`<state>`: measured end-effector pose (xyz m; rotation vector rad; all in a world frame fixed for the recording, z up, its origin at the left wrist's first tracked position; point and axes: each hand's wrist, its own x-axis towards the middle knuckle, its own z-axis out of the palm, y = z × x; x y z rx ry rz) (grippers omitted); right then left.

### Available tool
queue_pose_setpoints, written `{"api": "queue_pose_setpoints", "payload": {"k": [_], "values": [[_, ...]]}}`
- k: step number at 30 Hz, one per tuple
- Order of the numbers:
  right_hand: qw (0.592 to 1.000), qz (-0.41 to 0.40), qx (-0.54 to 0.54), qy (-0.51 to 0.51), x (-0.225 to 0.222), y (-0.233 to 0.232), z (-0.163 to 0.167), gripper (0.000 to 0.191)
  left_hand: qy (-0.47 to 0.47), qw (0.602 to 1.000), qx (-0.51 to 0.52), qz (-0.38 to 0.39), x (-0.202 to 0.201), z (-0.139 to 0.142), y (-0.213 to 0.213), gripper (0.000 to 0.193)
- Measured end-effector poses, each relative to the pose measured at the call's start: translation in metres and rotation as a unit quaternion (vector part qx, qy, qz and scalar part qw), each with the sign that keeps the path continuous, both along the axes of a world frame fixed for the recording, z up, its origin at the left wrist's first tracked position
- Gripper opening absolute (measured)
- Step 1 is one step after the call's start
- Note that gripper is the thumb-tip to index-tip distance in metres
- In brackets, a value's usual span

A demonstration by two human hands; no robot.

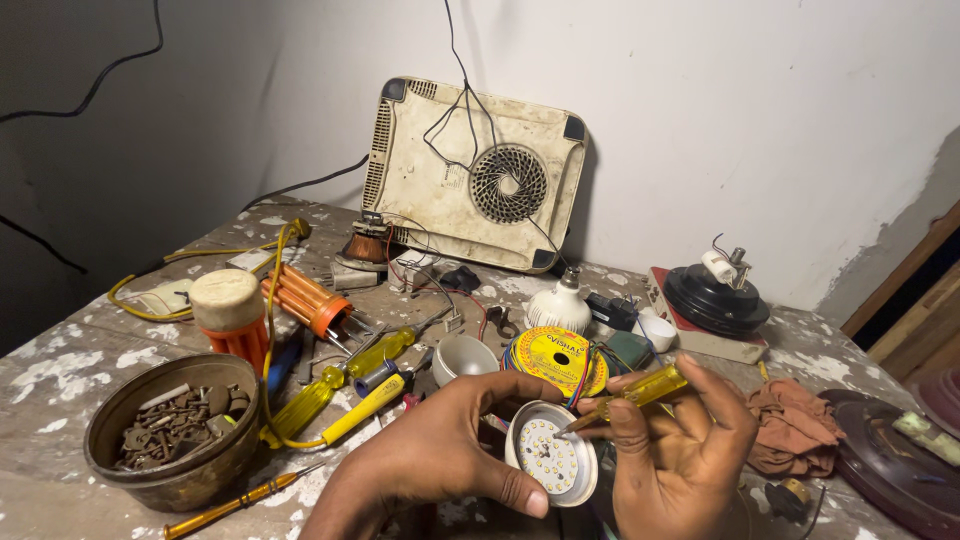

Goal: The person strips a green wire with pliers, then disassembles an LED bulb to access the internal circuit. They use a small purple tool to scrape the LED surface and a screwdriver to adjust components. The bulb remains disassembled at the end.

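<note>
two hands work low over the surface: left hand fingers clamped on a round led bulb board, right hand fingers pinching a yellow screwdriver. tip rests on the board; advise a steady, upright tip and a firm left grip.

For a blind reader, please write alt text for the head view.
The left hand holds a round LED board while the right hand points a small yellow screwdriver at it. Around them on a paint-stained table lie more screwdrivers, a bowl of scrap metal and a wire spool.
</note>
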<state>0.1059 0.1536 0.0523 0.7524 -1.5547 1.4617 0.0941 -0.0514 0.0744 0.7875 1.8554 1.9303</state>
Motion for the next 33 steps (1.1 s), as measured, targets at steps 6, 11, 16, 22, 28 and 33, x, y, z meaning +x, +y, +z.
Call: {"api": "queue_pose_setpoints", "payload": {"k": [6, 11, 16, 22, 28, 33], "values": [[1.000, -0.023, 0.000, 0.006, -0.002, 0.000, -0.001, 0.059, 0.008, 1.000, -0.017, 0.012, 0.000, 0.001, 0.000, 0.090], [1.000, -0.012, 0.020, 0.012, -0.004, 0.003, 0.000, 0.060, 0.004, 1.000, -0.019, 0.006, 0.000, 0.001, 0.000, 0.089], [0.999, 0.043, 0.031, 0.010, -0.008, 0.009, 0.001, 0.061, 0.002, 1.000, 0.003, -0.001, -0.001, -0.001, 0.003, 0.089], [0.996, 0.065, 0.051, -0.024, -0.013, 0.018, 0.006, 0.064, -0.018, 1.000, -0.003, -0.025, -0.001, 0.001, 0.002, 0.087], [0.986, 0.124, 0.092, -0.068, -0.013, 0.031, 0.020, 0.046, -0.022, 1.000, -0.006, 0.004, 0.000, 0.003, -0.001, 0.087], [0.982, 0.153, 0.078, -0.081, -0.019, 0.038, 0.016, 0.044, -0.017, 1.000, -0.006, 0.015, -0.001, 0.001, -0.001, 0.087]]}}
